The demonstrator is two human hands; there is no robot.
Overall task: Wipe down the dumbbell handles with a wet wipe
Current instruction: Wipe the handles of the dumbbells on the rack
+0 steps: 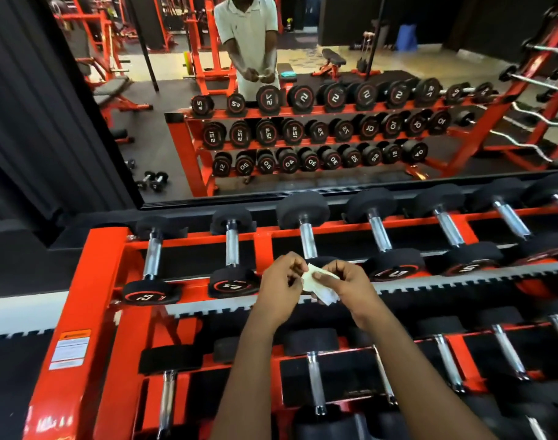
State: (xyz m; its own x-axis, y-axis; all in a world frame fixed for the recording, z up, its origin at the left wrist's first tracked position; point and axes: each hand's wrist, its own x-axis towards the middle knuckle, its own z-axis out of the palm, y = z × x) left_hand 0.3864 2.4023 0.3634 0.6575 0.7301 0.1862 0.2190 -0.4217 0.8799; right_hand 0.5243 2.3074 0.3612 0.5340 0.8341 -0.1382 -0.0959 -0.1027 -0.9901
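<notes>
A small white wet wipe (321,285), crumpled and partly folded, hangs between my two hands above the front of the top shelf. My left hand (279,285) pinches its left edge. My right hand (347,285) pinches its right side with thumb and fingers. Black dumbbells with chrome handles lie in a row on the red rack (80,300). The nearest handles are one (232,246) to the left of my hands and one (307,239) just behind them. My hands hide the front head of that middle dumbbell.
A lower shelf holds more dumbbells, such as the chrome handle (315,381) between my forearms. A wall mirror (303,122) behind the rack reflects the rack, gym machines, benches and a person in a white shirt. A black wall panel (33,106) stands at the left.
</notes>
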